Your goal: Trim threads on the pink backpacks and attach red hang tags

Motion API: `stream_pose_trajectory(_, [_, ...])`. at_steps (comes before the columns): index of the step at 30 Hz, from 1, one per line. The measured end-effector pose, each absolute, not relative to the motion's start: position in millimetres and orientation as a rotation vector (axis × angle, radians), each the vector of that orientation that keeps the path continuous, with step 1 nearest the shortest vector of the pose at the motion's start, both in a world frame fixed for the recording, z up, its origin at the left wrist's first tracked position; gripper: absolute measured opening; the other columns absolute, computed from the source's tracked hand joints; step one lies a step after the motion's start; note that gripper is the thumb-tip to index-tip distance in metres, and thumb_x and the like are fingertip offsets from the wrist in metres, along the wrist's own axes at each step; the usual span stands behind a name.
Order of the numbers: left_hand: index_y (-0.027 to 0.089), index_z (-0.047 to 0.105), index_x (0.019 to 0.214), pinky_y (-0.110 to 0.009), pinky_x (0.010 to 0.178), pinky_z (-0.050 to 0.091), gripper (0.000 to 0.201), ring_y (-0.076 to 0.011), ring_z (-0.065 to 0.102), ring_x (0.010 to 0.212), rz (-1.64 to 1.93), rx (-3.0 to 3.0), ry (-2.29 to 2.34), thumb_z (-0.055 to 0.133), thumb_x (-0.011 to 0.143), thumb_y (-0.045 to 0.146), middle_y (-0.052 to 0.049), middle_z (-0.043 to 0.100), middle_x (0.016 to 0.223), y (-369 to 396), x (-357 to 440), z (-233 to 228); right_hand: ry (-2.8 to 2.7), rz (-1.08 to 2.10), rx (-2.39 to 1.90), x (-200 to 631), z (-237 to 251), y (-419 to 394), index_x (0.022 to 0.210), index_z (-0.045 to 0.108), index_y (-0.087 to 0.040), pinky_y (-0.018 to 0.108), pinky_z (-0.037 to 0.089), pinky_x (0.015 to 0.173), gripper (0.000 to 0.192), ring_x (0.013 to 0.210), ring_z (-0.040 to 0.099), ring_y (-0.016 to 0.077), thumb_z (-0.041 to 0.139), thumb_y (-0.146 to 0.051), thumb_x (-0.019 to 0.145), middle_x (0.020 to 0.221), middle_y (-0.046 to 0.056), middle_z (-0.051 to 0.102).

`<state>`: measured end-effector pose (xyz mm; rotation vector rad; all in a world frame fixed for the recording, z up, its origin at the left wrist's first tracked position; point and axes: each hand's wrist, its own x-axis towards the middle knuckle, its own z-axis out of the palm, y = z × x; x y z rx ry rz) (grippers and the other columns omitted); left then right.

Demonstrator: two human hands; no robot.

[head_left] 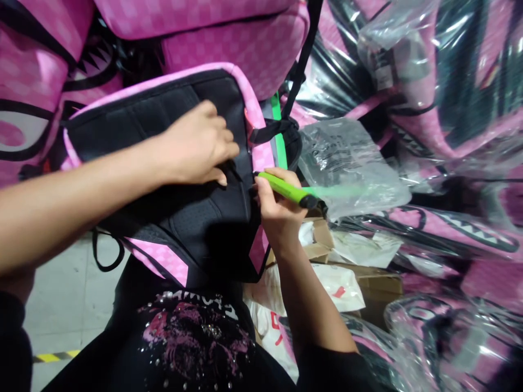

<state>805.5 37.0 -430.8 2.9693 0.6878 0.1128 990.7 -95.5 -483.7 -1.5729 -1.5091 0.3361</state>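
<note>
A pink checked backpack (171,179) with a black padded back panel rests on my lap, back side up. My left hand (196,144) presses on the black panel near its right edge, fingers curled over the seam. My right hand (278,204) grips a green tool with a black end (292,191), its tip held against the backpack's right edge by the pink trim. A green strap (279,130) and a black strap (300,60) rise from the top of the bag.
More pink backpacks (229,38) are stacked behind, and several in clear plastic bags (429,81) lie to the right. A loose clear bag (351,169) and a cardboard box (368,283) with white bags sit beside my right arm. Grey floor with a yellow-black stripe (55,356) lies left.
</note>
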Motion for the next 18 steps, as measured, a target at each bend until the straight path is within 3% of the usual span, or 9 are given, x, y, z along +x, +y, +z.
stream_pose_trajectory(3, [0.018,0.06,0.072,-0.048,0.101,0.04,0.05,-0.0229,0.066,0.095,0.106,2.968,0.738,0.054,0.082,0.067,0.001,0.059,0.071,51,803,-407,-1.532,0.296,-1.427,982,-475,-107,0.125,0.06,-0.02,0.039,0.055,0.091,0.03,0.099,0.07,0.0222,0.054,-0.032,0.098,0.111,0.009,0.07])
stream_pose_trajectory(6, [0.018,0.061,0.072,-0.042,0.094,0.046,0.049,-0.0181,0.067,0.083,0.178,2.964,0.833,0.055,0.082,0.065,0.004,0.055,0.066,26,801,-372,-1.603,0.131,-1.339,965,-461,-118,0.133,0.056,-0.023,0.041,0.052,0.097,0.035,0.108,0.068,0.0235,0.052,-0.03,0.099,0.116,0.009,0.071])
stream_pose_trajectory(12, [0.017,0.064,0.07,-0.032,0.07,0.049,0.04,-0.0119,0.056,0.057,0.271,2.991,1.125,0.063,0.084,0.054,0.003,0.052,0.058,-75,786,-291,-1.654,-0.054,-1.228,956,-410,-133,0.127,0.061,-0.024,0.04,0.053,0.087,0.033,0.096,0.069,0.023,0.046,-0.039,0.101,0.106,0.009,0.072])
stream_pose_trajectory(15, [0.019,0.066,0.076,-0.028,0.059,0.047,0.035,-0.0109,0.052,0.05,0.392,2.742,1.239,0.067,0.084,0.053,0.003,0.059,0.057,-98,766,-305,-1.85,0.037,-1.043,964,-410,-127,0.121,0.064,-0.025,0.037,0.052,0.084,0.029,0.089,0.069,0.0202,0.051,-0.038,0.099,0.1,0.006,0.074])
stream_pose_trajectory(18, [0.019,0.068,0.089,-0.026,0.061,0.049,0.027,-0.0134,0.062,0.061,0.425,2.61,1.207,0.06,0.091,0.045,0.001,0.071,0.072,-94,745,-345,-1.956,0.139,-0.966,963,-435,-116,0.117,0.066,-0.024,0.036,0.05,0.081,0.024,0.086,0.069,0.0185,0.053,-0.029,0.098,0.097,0.005,0.075])
